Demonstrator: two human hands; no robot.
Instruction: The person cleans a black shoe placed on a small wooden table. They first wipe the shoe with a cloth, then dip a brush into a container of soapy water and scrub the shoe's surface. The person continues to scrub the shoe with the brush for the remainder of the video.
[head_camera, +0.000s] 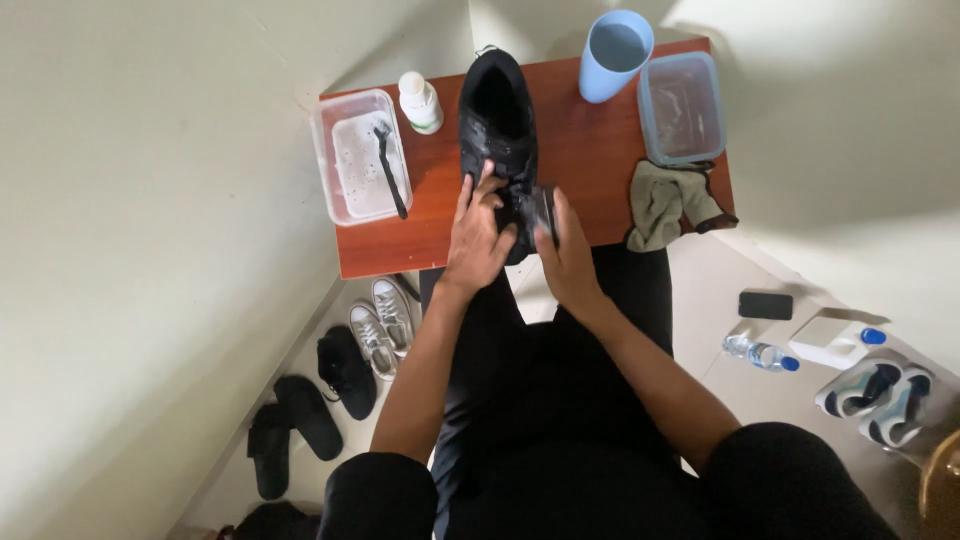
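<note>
Nearest the lens: both forearms, bare, running up from dark short sleeves toward a small reddish-brown table (590, 150); dark trousers below them.

Around the black shoe (497, 120), which lies lengthwise on the table, toe end toward the person:
- left of it, a white bottle (420, 102), upright; further left, a clear tub (345, 170) with a black brush (390, 168) lying in cloudy liquid
- right of it, a blue cup (613, 55) at the table's far edge, then a lidded clear container (682, 107)
- right and nearer, a crumpled grey-green cloth (662, 203) hanging over the table's front edge

Floor, left of the table: pale sneakers (381, 322), one dark shoe and black slides. Floor, right of the table: a phone (765, 305), a water bottle (760, 353), a white box, another pair of sneakers.

Nothing stands between the hands and the shoe.

Hard to read: shoe's near end is covered by both hands; black on black, so its details are lost. A small dark object (541, 212) sits against the shoe under the right hand; its kind cannot be made out.

Left hand (478, 235): palm down, fingers spread, pressed on the shoe's upper, bracing it.
Right hand (565, 255): fingers curled around the small dark object, held to the shoe's near end.
</note>
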